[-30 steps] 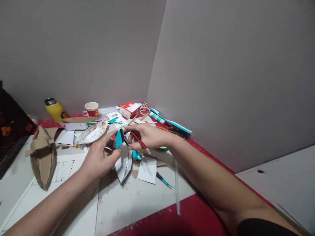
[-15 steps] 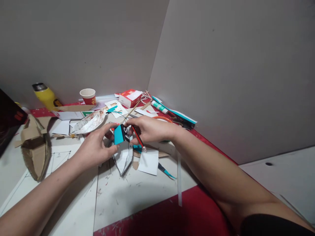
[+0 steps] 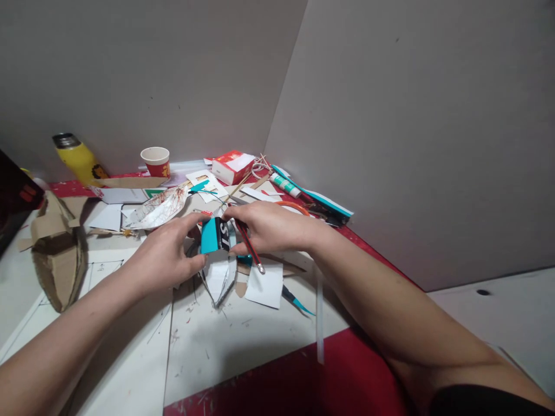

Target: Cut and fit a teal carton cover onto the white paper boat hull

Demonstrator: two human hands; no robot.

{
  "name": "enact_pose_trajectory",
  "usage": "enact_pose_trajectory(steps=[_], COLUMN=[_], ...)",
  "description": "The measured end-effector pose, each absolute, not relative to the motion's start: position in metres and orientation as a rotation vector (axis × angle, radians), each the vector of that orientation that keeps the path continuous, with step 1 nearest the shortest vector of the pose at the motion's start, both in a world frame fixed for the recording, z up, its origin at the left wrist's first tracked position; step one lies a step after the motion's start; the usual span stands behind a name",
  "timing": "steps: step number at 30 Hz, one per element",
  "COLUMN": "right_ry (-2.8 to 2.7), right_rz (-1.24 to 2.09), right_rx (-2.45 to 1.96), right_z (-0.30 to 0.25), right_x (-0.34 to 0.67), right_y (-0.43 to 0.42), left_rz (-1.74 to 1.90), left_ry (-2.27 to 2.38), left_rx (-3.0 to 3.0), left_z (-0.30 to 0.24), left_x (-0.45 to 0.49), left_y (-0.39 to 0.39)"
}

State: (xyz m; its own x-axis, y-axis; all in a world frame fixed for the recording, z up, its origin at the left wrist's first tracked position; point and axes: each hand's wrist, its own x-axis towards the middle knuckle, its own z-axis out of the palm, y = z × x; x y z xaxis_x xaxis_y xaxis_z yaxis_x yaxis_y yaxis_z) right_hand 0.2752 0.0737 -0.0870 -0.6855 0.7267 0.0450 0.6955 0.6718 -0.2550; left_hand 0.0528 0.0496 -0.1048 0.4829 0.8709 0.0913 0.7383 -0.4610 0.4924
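Hands: two, one left hand point(image 3: 167, 254) and one right hand point(image 3: 271, 226)
Pencils: one red-and-black pencil point(image 3: 251, 248)
Folded cards between the hands: one teal-and-black card point(image 3: 210, 237)
Boat shapes: three, namely one brown cardboard boat point(image 3: 63, 254), one scribbled paper boat point(image 3: 162, 209) and one plain white boat point(image 3: 217, 281)
Bottles: one yellow bottle point(image 3: 78, 160)
Cups: one paper cup point(image 3: 156, 166)
Red-and-white boxes: one box point(image 3: 226, 169)
White-and-green tubes: one tube point(image 3: 285, 185)
Clear strips by the front edge: one strip point(image 3: 319, 323)
Teal-tipped slivers: one sliver point(image 3: 298, 300)
Walls: two, one left wall point(image 3: 151, 69) and one right wall point(image 3: 411, 144)
Paper and cardboard scraps: several, overlapping too much to count
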Motion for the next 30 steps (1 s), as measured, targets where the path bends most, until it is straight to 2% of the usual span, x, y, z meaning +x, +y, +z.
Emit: enact_pose_trajectory(steps=[21, 30], right_ry=[-2.783, -2.791], right_rz=[0.359, 0.264], right_rx=[-1.232, -1.130], right_z=[-0.086, -0.084], right_x=[0.274, 0.280], right_y=[0.074, 0.074], left_rz=[0.479, 0.457], left_ry=[1.297, 1.307], left_rx=[2.324, 2.293], left_z=[-0.107, -0.104], left_x=[0.047, 0.047], left_y=[0.055, 0.060])
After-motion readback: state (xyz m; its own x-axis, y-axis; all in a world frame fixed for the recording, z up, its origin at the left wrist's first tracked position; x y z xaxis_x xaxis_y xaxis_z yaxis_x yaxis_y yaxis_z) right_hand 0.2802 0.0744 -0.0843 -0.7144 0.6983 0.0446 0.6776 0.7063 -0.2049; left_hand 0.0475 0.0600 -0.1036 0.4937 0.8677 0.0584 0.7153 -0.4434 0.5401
